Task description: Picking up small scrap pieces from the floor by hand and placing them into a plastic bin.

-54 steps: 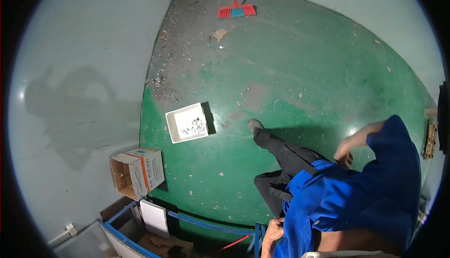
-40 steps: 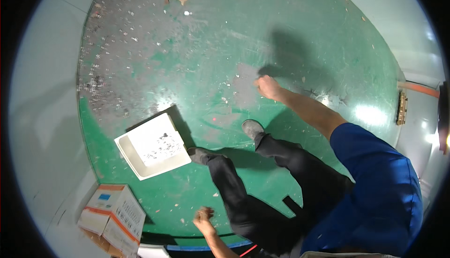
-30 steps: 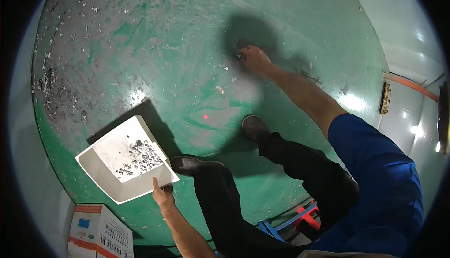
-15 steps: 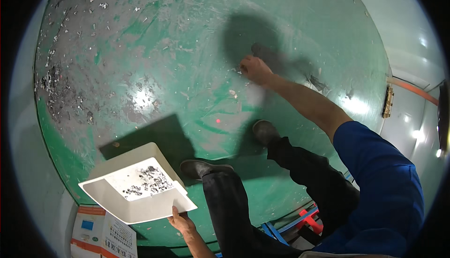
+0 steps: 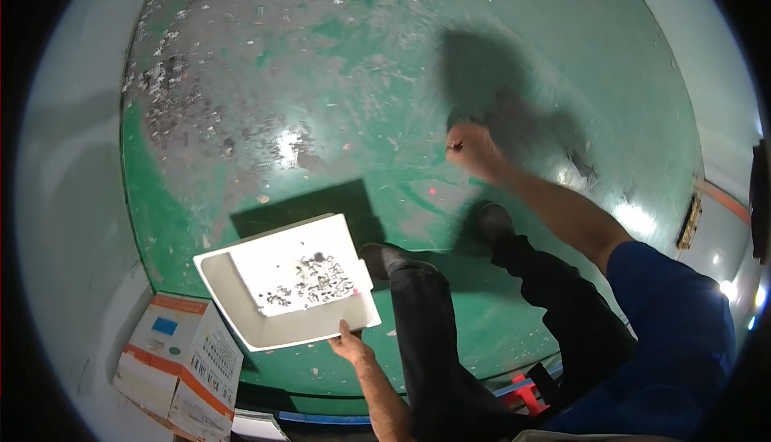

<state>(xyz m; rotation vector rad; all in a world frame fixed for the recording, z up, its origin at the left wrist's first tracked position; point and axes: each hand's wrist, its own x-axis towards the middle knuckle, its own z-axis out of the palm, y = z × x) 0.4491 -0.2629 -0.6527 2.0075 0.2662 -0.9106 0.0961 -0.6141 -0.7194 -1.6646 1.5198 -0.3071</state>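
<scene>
My left hand (image 5: 351, 344) grips a white plastic bin (image 5: 299, 331) by its near rim, thumb over the edge. The bin is tilted, its open side facing me. Small dark and silvery scraps (image 5: 317, 277) lie scattered across its inner bottom. My right hand (image 5: 475, 153), somewhat blurred, is closed in the air over the floor. A dark spot shows between its fingers, too small and smeared to name.
The green floor (image 5: 385, 104) is worn and strewn with bits, thickest in a heap of scraps (image 5: 169, 88) at far left. A cardboard box (image 5: 165, 354) stands beside the left wall. My shoes (image 5: 393, 261) are close to the bin. A dark scrap (image 5: 582, 165) lies right.
The view has shifted, so floor and bin appear further right. My right hand has drawn back toward me and stays closed. The bin's inner bottom faces me more, and its scraps lie more spread.
</scene>
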